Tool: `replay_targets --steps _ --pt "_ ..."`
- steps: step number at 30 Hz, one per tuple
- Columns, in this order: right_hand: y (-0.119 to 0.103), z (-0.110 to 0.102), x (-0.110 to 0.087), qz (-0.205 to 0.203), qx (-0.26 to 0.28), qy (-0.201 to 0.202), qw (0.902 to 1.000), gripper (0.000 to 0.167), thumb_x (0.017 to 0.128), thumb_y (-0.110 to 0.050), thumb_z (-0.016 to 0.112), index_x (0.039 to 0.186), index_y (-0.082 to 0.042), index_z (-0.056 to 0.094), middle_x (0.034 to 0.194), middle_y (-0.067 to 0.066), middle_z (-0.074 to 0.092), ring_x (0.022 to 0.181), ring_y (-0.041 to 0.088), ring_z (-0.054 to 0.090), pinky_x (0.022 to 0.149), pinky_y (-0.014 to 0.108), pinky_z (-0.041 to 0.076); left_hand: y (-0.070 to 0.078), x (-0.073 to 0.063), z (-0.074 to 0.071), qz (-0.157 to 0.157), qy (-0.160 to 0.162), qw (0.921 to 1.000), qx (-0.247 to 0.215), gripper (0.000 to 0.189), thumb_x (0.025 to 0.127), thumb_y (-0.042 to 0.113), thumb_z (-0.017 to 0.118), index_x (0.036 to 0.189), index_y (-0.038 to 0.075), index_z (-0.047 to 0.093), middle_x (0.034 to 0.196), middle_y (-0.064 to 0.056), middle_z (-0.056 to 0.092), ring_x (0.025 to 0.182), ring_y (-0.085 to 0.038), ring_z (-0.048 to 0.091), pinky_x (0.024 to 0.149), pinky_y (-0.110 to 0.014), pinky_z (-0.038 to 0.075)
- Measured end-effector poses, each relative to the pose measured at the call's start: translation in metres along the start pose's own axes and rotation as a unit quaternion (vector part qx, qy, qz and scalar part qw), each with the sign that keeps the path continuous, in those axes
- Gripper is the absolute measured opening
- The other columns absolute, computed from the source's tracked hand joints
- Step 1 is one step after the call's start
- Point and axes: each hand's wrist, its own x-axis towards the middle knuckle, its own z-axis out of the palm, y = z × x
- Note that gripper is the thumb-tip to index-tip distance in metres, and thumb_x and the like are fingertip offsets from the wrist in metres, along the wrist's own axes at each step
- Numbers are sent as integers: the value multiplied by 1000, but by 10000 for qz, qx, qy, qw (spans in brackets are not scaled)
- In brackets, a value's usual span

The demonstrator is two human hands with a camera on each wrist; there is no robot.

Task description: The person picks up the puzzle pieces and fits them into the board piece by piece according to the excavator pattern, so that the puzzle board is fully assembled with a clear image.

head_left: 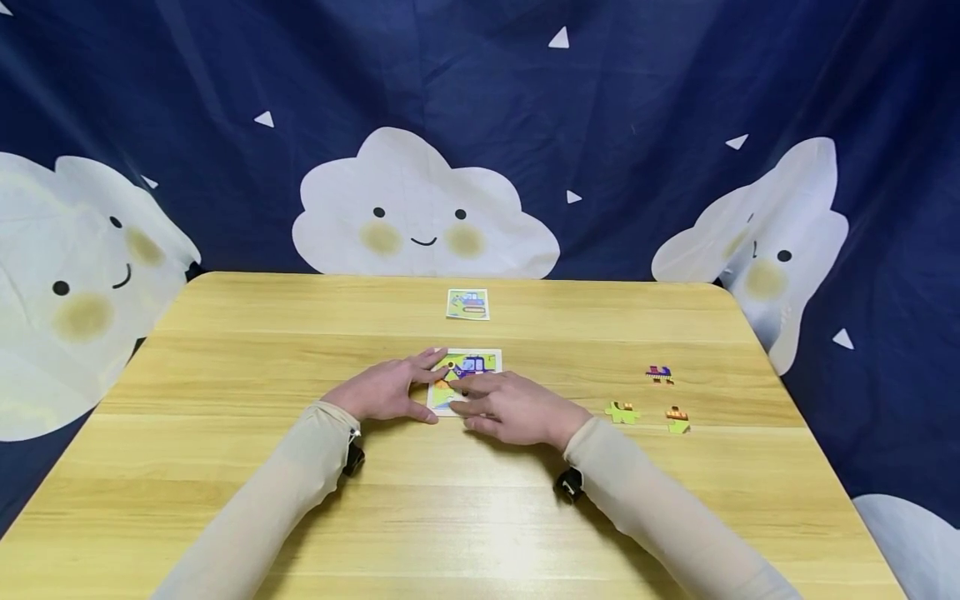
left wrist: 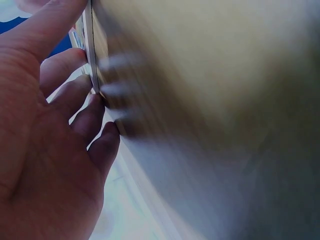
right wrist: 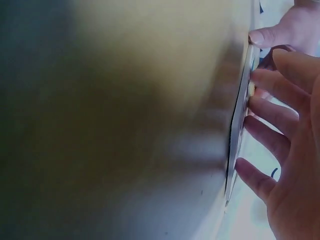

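A small puzzle board (head_left: 497, 356) with a white border lies flat at mid-table, its picture showing a blue-purple vehicle on green. My left hand (head_left: 386, 389) touches its left side, thumb by the near corner and fingers spread toward the far edge. From the right, my right hand (head_left: 521, 408) rests its fingertips on the picture and covers its lower right part. In the right wrist view, fingers (right wrist: 270, 137) lie extended on the thin board (right wrist: 233, 145). The left wrist view has the left fingers (left wrist: 102, 150) along the board's edge.
Three loose jigsaw pieces lie to the right: a purple one (head_left: 659, 374), a green one (head_left: 622, 412) and a green-and-orange one (head_left: 678, 420). Behind the board is a picture card (head_left: 468, 304) of a similar vehicle. A blue cloud-patterned curtain (head_left: 615, 108) hangs beyond the wooden table (head_left: 300, 317).
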Motion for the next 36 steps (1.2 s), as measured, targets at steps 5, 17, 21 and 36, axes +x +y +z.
replay_targets --steps 5,17,21,36 --pt "0 1 0 3 -109 -124 9999 42 104 -37 47 142 -23 55 153 6 40 140 23 35 111 46 34 0 0 0 0 -12 10000 36 80 82 46 77 145 7 46 161 -4 19 146 -28 19 114 -51 24" --pt "-10 -4 8 22 -147 -337 9993 49 104 -40 43 146 -15 50 154 0 38 142 24 31 113 50 28 -1 0 1 56 44 10000 65 80 82 45 77 145 7 47 161 -5 20 145 -29 21 114 -51 25" --pt "-10 -4 10 31 -27 -449 9990 48 105 -39 43 144 -13 51 153 -2 38 143 22 30 113 49 28 -1 0 0 54 16 10000 68 80 82 45 77 145 6 47 161 -5 20 146 -28 20 114 -50 25" --pt "-4 -7 14 118 900 -452 9948 44 104 -30 46 141 -6 54 150 3 43 140 23 36 116 38 25 1 0 -2 77 -15 10000 21 78 83 42 77 144 5 47 161 -6 20 146 -28 19 114 -50 23"
